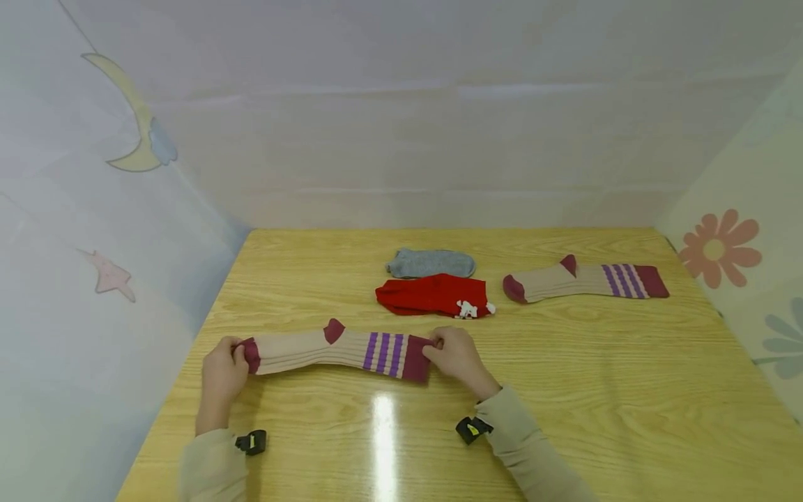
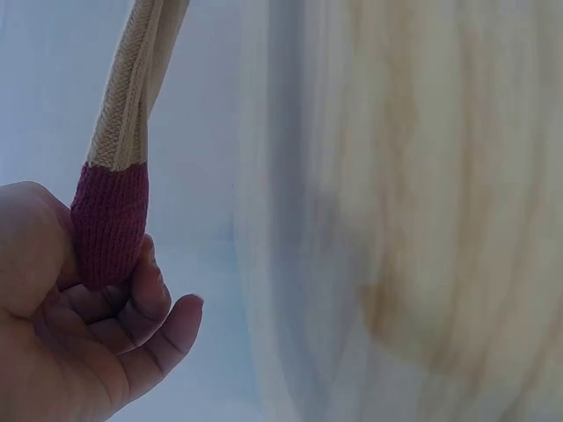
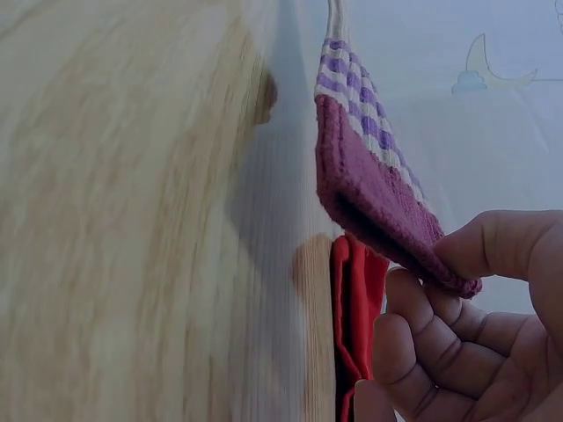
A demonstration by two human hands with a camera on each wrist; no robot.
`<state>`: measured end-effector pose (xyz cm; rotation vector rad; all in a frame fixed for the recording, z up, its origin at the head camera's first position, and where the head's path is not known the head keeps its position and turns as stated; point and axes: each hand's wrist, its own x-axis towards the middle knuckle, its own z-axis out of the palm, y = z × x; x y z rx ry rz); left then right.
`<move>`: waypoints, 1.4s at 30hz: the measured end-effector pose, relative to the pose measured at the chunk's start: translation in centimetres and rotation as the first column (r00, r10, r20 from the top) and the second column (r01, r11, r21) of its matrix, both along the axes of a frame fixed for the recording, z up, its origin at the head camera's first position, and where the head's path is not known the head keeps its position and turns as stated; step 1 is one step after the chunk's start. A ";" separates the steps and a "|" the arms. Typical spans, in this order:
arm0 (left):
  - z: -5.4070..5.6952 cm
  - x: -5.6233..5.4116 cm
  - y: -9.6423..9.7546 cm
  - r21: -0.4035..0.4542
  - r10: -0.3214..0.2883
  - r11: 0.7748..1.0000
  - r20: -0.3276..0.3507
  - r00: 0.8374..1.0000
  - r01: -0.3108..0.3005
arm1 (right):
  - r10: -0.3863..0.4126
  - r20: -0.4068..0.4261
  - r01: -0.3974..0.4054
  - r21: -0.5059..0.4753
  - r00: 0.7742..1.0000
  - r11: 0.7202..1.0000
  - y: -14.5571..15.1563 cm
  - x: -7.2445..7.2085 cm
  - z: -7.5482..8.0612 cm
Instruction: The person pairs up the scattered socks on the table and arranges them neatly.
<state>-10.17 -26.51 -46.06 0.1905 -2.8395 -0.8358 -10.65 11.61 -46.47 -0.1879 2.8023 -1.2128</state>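
Observation:
A long beige sock (image 1: 295,350) with maroon toe, heel and cuff and purple stripes is stretched sideways between both hands. My left hand (image 1: 224,373) pinches its toe, and in the left wrist view the maroon toe (image 2: 110,224) sits between thumb and fingers. At the other end my right hand (image 1: 461,355) pinches a corner of the cuff. The right wrist view shows the cuff (image 3: 378,198) hanging partly agape, raised off the table, thumb on one side and fingers on the other.
Behind the held sock lie a red sock (image 1: 433,294) with a white figure and a grey sock (image 1: 433,263) on the wooden table (image 1: 564,390). A matching beige striped sock (image 1: 552,282) lies flat at the back right. Printed cloth walls stand around the table's back and sides.

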 end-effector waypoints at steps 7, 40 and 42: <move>-0.1 -0.6 1.0 0.021 -0.002 1.000 -0.058 0.998 0.003 | -0.025 -0.006 0.025 0.002 1.000 1.000 1.1 -0.2 -0.1; -0.4 -2.2 4.2 0.103 -0.098 0.989 -0.052 0.994 0.103 | -0.092 -0.009 0.092 0.059 0.996 0.994 5.7 -0.4 0.0; -0.4 -2.3 4.4 0.117 -0.109 0.986 -0.053 0.993 0.114 | -0.094 -0.010 0.094 0.054 0.996 0.994 6.0 -0.4 0.0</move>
